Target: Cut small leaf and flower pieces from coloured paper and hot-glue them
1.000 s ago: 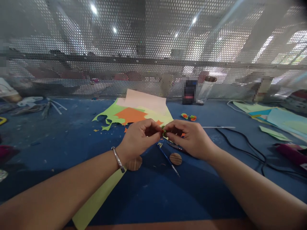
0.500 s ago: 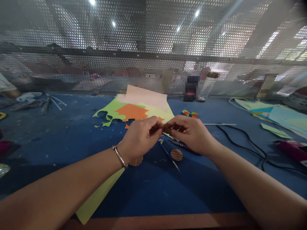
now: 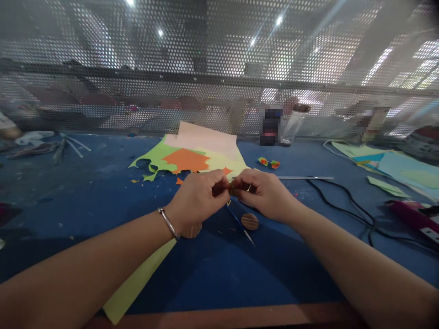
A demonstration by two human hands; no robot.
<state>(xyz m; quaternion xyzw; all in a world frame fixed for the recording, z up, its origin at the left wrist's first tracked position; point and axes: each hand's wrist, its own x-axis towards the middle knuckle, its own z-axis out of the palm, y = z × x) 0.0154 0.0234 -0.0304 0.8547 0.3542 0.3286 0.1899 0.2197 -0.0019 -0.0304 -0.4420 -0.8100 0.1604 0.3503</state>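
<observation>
Small greenish piece was pinched by left hand and right hand — white label on purple tool was blurred — more metal strip was exposed than earlier.

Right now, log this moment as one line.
left hand: pinching small greenish piece; right hand: pinching same piece; beyond right hand: two orange-green pieces; nearer camera: slim blue tool

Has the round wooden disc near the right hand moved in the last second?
No: against the brown table edge and the blue stick, the wooden disc lies where it did; the view itself shifted slightly.
</observation>
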